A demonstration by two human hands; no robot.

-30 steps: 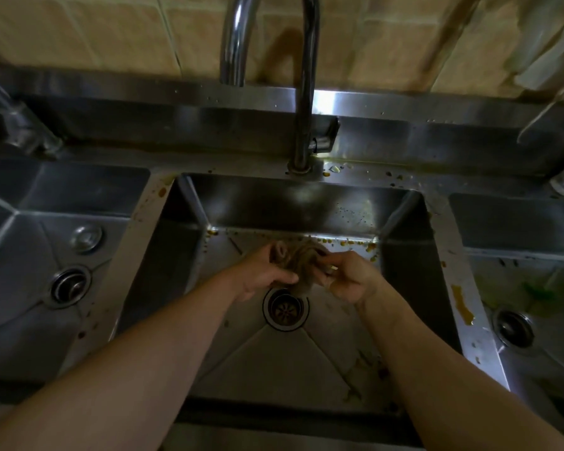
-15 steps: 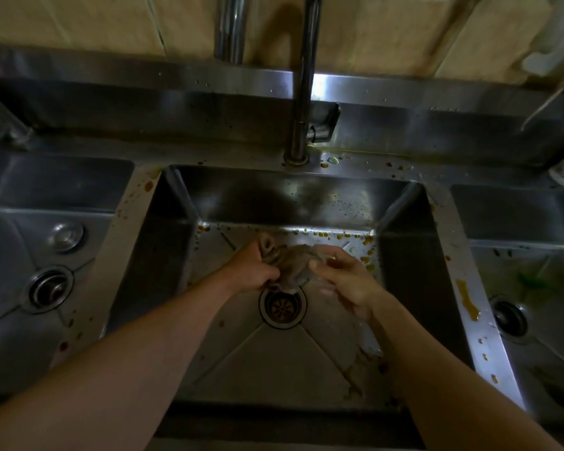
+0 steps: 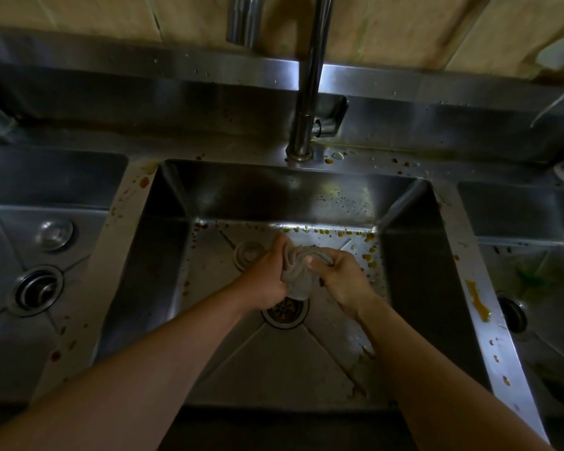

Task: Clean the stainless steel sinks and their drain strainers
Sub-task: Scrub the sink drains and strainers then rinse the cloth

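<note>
Both hands are down in the middle sink [image 3: 411, 288], bunched together on a grey cloth [image 3: 298, 271]. The left hand [image 3: 267, 278] has its fingers curled round the cloth's left side, and the right hand [image 3: 337, 275] grips the right side, thumb pressed on top. The cloth looks twisted between them, with a wad hanging down just above the drain strainer [image 3: 285, 312], which sits in the sink floor right under the hands. Can't tell if the cloth actually touches the strainer.

A round stopper lid [image 3: 248, 252] lies on the sink floor just left of the left hand. Orange-brown specks run along the back edge of the sink floor and up the dividers on either side. The tap [image 3: 306, 102] stands behind the middle sink. The left sink [image 3: 0, 242] has its own drain [image 3: 36, 289] and a round cap [image 3: 55, 234] behind it. The right sink [image 3: 541, 336] has green bits around its drain [image 3: 513, 315], and there's a yellow smear [image 3: 477, 301] on the divider beside it.
</note>
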